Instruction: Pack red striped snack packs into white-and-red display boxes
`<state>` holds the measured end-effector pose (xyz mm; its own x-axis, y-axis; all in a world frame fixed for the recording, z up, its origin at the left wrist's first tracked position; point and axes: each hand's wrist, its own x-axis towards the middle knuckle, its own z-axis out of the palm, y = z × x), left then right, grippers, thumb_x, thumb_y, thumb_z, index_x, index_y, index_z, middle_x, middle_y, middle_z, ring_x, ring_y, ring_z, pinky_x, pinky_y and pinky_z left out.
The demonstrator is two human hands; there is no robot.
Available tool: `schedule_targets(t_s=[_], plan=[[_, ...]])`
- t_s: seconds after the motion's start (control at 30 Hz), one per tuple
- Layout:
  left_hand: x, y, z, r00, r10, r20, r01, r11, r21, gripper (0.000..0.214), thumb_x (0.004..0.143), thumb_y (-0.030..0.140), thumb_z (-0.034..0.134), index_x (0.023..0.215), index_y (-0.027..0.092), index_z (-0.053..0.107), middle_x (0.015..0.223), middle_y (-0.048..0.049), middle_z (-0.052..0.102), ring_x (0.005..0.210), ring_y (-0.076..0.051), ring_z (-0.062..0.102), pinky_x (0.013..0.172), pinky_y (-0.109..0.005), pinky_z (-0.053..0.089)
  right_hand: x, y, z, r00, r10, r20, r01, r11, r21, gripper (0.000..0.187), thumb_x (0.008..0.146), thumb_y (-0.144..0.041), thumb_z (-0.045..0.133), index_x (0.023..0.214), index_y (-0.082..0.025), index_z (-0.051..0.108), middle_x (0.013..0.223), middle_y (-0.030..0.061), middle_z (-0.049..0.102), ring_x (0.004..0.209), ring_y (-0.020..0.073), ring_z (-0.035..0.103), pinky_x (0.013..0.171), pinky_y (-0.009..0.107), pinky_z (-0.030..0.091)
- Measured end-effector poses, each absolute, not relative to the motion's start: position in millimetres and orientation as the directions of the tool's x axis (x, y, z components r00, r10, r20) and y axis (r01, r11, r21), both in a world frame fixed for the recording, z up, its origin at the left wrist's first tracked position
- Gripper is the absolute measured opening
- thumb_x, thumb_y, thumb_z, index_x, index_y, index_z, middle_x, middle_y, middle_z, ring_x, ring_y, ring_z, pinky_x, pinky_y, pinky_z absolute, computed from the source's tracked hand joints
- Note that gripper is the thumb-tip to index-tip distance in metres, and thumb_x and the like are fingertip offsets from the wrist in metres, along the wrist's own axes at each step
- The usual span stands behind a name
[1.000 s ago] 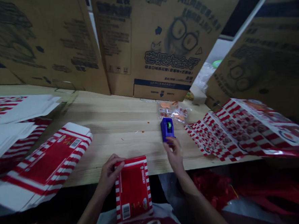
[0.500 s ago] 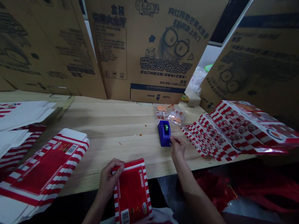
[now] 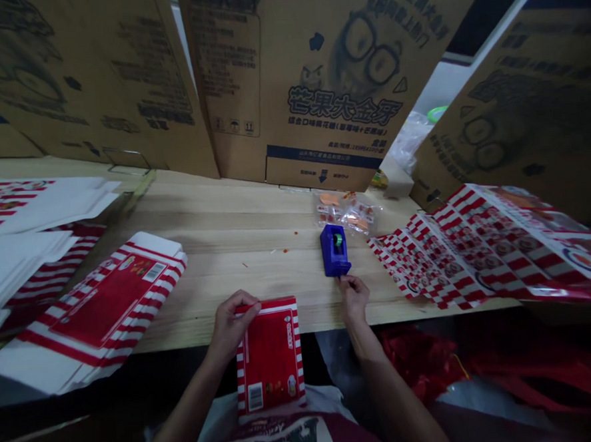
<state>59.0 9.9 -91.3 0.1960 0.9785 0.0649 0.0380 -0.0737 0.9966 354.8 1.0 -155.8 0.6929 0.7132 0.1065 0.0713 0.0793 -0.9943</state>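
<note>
At the far left, flattened cartons with red and white stripes (image 3: pixel 29 210) lie in loose stacks on a pale wooden workbench (image 3: pixel 245 211). A second stack of flat red-striped cartons (image 3: pixel 100 306) sits nearer the middle, well apart from the hands.

The left hand (image 3: pixel 229 326) is closed on a folded red-and-white carton (image 3: pixel 270 356), its fingers curled over the carton's upper left edge. The carton lies across the bench's front edge, with its barcode end toward the person's body.

The right hand (image 3: pixel 354 299) is loose and closed on nothing. Its fingertips (image 3: pixel 344 281) sit at the near end of a blue tape dispenser (image 3: pixel 335 250), touching it or just short; I cannot tell which. Nothing stands between them.

Just behind the dispenser lies a clear plastic bag of orange pieces (image 3: pixel 346 212). To the right spreads a glossy red-and-white checked printed sheet (image 3: pixel 487 249). Upright corrugated cartons (image 3: pixel 291 81) stand along the back of the bench, and red plastic (image 3: pixel 419 363) lies below its front edge.
</note>
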Motion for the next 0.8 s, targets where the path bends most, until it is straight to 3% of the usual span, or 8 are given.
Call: schedule_targets(t_s=[0.13, 0.2, 0.27, 0.33, 0.43, 0.57, 0.7, 0.8], plan=[[61, 8, -85, 0.209, 0.978, 0.031, 0.021, -0.036, 0.999, 0.016, 0.077, 0.027, 0.065, 0.065, 0.018, 0.060, 0.072, -0.0008, 0.062, 0.072, -0.015, 0.056, 0.071, -0.026, 0.042, 345, -7, -127, 0.611, 0.792, 0.018, -0.011, 0.032, -0.999, 0.032, 0.068, -0.049, 0.069, 0.064, -0.019, 0.058, 0.060, -0.0018, 0.055, 0.060, 0.0153, 0.054, 0.064, 0.033, 0.050], [62, 8, -84, 0.220, 0.975, 0.025, 0.008, -0.027, 1.000, 0.016, 0.077, 0.027, 0.064, 0.065, 0.017, 0.060, 0.072, -0.0008, 0.061, 0.071, -0.015, 0.056, 0.071, -0.026, 0.041, 336, -1, -97, 0.333, 0.943, -0.006, 0.023, -0.014, -1.000, 0.027, 0.070, -0.043, 0.071, 0.065, -0.018, 0.062, 0.065, -0.0002, 0.058, 0.063, 0.0155, 0.055, 0.064, 0.031, 0.048], [65, 8, -85, 0.235, 0.972, 0.019, 0.001, -0.020, 1.000, 0.016, 0.077, 0.027, 0.064, 0.064, 0.017, 0.060, 0.072, -0.0008, 0.061, 0.071, -0.015, 0.055, 0.070, -0.026, 0.041, 323, 15, -63, -0.123, 0.992, -0.008, 0.139, 0.009, -0.990, 0.024, 0.074, -0.038, 0.070, 0.063, -0.018, 0.063, 0.069, 0.0003, 0.060, 0.066, 0.0142, 0.055, 0.064, 0.027, 0.045], [69, 8, -85, 0.249, 0.968, 0.010, -0.006, -0.009, 1.000, 0.016, 0.076, 0.027, 0.065, 0.065, 0.017, 0.060, 0.072, -0.0006, 0.062, 0.070, -0.015, 0.055, 0.068, -0.025, 0.041, 306, 38, -33, -0.510, 0.860, -0.013, 0.226, 0.119, -0.967, 0.023, 0.075, -0.036, 0.069, 0.063, -0.018, 0.065, 0.070, -0.0006, 0.060, 0.065, 0.0130, 0.053, 0.062, 0.025, 0.042], [74, 8, -85, 0.278, 0.961, 0.004, -0.014, 0.000, 1.000, 0.013, 0.076, 0.025, 0.064, 0.067, 0.017, 0.061, 0.072, -0.0006, 0.062, 0.070, -0.015, 0.057, 0.069, -0.025, 0.042, 276, 70, -11, -0.817, 0.571, -0.080, 0.288, 0.284, -0.914, 0.020, 0.072, -0.035, 0.070, 0.061, -0.018, 0.068, 0.063, -0.0034, 0.059, 0.059, 0.0107, 0.050, 0.058, 0.022, 0.039], [75, 8, -85, 0.291, 0.956, 0.026, -0.013, -0.023, 1.000, 0.010, 0.076, 0.023, 0.062, 0.068, 0.016, 0.061, 0.072, -0.0014, 0.062, 0.073, -0.016, 0.058, 0.072, -0.026, 0.043, 246, 89, -13, -0.899, 0.360, -0.250, 0.412, 0.497, -0.764, 0.018, 0.071, -0.034, 0.071, 0.062, -0.019, 0.070, 0.053, -0.0053, 0.056, 0.053, 0.0102, 0.047, 0.055, 0.022, 0.033], [71, 6, -85, 0.311, 0.951, 0.003, -0.015, 0.002, 1.000, 0.009, 0.077, 0.022, 0.060, 0.071, 0.016, 0.061, 0.076, -0.0029, 0.064, 0.076, -0.017, 0.058, 0.073, -0.026, 0.043, 238, 83, -14, -0.834, 0.444, -0.326, 0.550, 0.707, -0.444, 0.024, 0.073, -0.039, 0.072, 0.064, -0.017, 0.068, 0.064, 0.0017, 0.061, 0.067, 0.0160, 0.054, 0.061, 0.026, 0.031], [70, 5, -85, 0.301, 0.954, -0.021, -0.008, 0.024, 1.000, 0.010, 0.078, 0.023, 0.060, 0.071, 0.016, 0.059, 0.075, -0.0018, 0.062, 0.075, -0.016, 0.057, 0.071, -0.025, 0.042, 243, 77, -14, -0.799, 0.514, -0.312, 0.601, 0.700, -0.386, 0.031, 0.074, -0.045, 0.071, 0.076, -0.015, 0.067, 0.079, 0.0062, 0.064, 0.076, 0.0185, 0.056, 0.062, 0.026, 0.032]])
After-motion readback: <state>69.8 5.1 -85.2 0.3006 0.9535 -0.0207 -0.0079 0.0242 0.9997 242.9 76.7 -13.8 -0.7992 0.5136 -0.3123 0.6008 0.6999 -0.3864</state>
